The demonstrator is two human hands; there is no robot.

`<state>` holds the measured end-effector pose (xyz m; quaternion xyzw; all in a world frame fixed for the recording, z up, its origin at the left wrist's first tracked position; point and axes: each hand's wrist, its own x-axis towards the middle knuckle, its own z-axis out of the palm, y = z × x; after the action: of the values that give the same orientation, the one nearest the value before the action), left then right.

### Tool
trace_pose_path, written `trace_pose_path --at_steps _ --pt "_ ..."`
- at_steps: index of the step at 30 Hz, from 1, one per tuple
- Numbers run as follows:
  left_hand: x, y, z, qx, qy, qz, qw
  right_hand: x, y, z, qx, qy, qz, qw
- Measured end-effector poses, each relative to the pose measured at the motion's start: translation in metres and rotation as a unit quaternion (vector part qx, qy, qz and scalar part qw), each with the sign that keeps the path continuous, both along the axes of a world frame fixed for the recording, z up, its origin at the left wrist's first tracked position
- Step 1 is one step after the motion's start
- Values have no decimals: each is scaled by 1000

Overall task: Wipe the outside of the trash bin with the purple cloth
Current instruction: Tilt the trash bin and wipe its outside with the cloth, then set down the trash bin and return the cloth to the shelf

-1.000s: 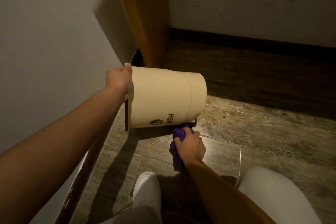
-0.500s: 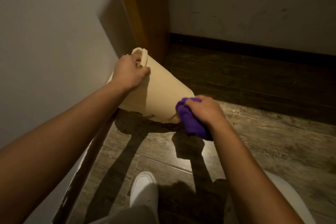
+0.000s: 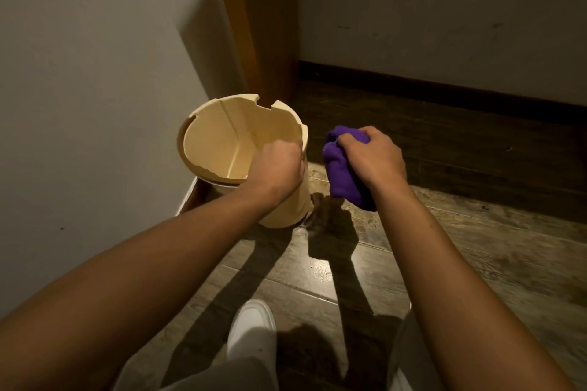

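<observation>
Two hands at work, one per thing. Left hand (image 3: 276, 165) clamped on near rim of trash bin (image 3: 222, 140); right hand (image 3: 371, 159) closed round bunched purple cloth (image 3: 341, 168), just beside the bin's right wall, not visibly touching. Bin upright on wooden floor (image 3: 413, 247), tucked by white wall (image 3: 95, 73) and orange door frame (image 3: 251, 25). Risks, as judgement: light, thin-walled bin likely to skid or tip under a sideways wipe if the rim grip slackens; notched, cracked-looking rim may snag cloth or flex. Bin: pale cream cylinder, smooth, matte, stiff. Cloth: soft, plush, crumpled. Floor: glossy planks, slippery-looking.
</observation>
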<state>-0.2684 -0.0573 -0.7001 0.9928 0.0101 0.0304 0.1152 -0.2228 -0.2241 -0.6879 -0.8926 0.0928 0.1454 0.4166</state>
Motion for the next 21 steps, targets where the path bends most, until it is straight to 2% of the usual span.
trace_pose_path --at_steps 5,8,11,13,15,17,21 --pt "5 -13 -20 8 67 39 997 -6 -19 -14 -10 3 -27 1000" --pt "13 -9 -26 -7 76 46 996 -10 -26 -14 -7 5 -48 999" --pt "17 -2 -15 14 82 39 996 -14 -33 -12 10 -4 -42 999" --pt "22 7 7 13 25 51 998 -13 -37 -5 41 -37 -23 998" --pt "30 15 39 -47 -30 66 996 -11 -40 9 99 -68 -2 993" --pt "37 19 76 -138 -21 60 988 -12 -43 29 143 -84 28 986" --pt "42 10 149 -188 27 2 982 -12 -43 92 100 -105 117 982"
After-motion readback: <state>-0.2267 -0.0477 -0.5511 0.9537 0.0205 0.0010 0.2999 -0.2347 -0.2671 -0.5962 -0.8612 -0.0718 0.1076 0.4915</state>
